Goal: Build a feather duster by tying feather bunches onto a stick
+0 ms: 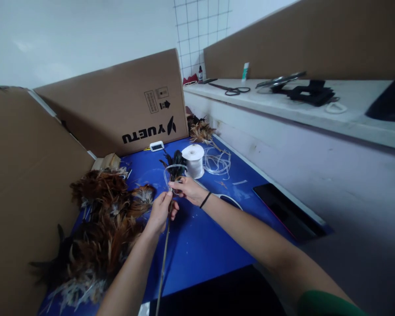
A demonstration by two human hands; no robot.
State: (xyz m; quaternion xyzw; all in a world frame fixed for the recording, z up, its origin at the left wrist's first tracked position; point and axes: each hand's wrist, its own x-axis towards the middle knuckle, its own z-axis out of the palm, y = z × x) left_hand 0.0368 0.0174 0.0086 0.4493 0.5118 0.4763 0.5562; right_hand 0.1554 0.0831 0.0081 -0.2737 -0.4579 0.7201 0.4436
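Note:
A thin stick (165, 254) slants up from the bottom of the view, with dark feathers (176, 161) at its top. My left hand (162, 210) is closed round the stick just below the feathers. My right hand (188, 189) pinches a translucent ribbon (166, 172) at the base of the feathers, and the ribbon makes a loop on their left. Both hands nearly touch. Behind my right hand a white spool (193, 162) stands upright on the blue table (204, 245).
Piles of brown feathers (108, 237) lie at left, beside cardboard (118, 101). Scissors (229, 201) lie partly behind my right wrist. Loose translucent strips (217, 162) are right of the spool. A dark tablet (288, 213) lies at right, below a white ledge (358, 118).

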